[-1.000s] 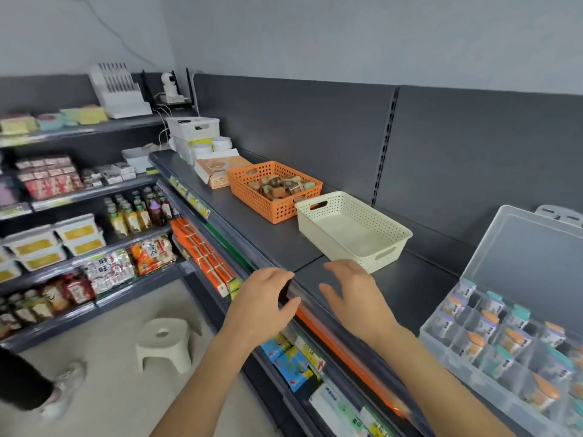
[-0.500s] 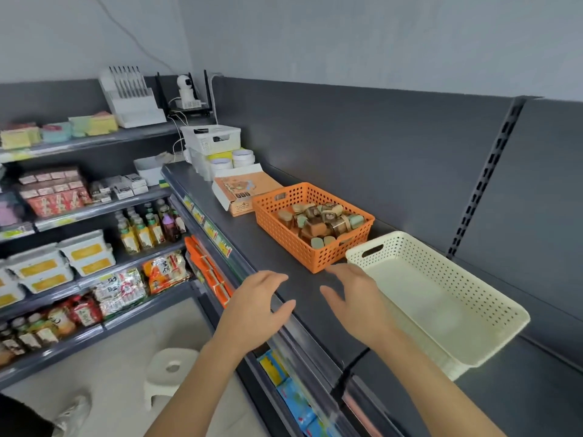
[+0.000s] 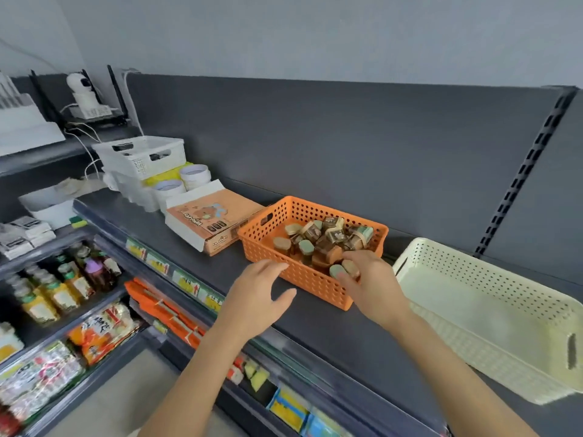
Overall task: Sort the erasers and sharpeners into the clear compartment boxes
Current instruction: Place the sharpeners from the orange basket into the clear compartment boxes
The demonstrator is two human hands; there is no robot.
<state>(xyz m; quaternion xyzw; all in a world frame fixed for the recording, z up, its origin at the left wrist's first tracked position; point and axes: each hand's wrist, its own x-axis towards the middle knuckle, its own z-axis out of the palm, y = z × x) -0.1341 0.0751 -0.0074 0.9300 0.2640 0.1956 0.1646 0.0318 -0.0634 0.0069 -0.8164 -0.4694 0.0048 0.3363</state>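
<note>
One long dark shelf (image 3: 315, 335) carries everything. At its right end sits a cream basket (image 3: 473, 351) with nothing visible inside. Just left of it, apart, an orange basket (image 3: 309, 279) stands nearer the back wall than the front edge and holds the heap of small pieces (image 3: 325, 238) to be sorted. The clear boxes are out of view.

The left hand (image 3: 255, 298) is spread, fingers relaxed, its tips at the orange basket's near-left wall and gripping nothing. The right hand (image 3: 372, 285) reaches over the near rim with its fingers curled down onto a green-topped piece (image 3: 337, 270) and a tan one beside it. I cannot tell whether it has them pinched or only touches them.

I judge the pick just starting. A loose pinch on such small, rounded pieces could let one fall past the front edge into the goods below. Scooping several together could mix erasers with sharpeners, and a snag on the rim could drag the light basket forward.
</note>
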